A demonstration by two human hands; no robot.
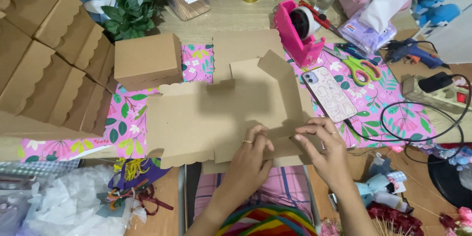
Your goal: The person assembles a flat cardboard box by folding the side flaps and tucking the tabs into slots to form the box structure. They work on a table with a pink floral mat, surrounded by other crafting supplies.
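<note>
Both hands (290,152) pressing flat brown scalloped cardboard blank (196,118).

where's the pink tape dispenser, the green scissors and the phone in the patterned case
pink plastic tape dispenser (297,37), head view, on its side wall
green-handled scissors (362,69), head view, on the handle loops
phone in a pale patterned case (329,93), head view, on the middle of its back

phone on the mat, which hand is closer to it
Right. The right hand sits just below the phone, at the cardboard's edge. The left hand rests farther left on the flat cardboard box blank.
</note>
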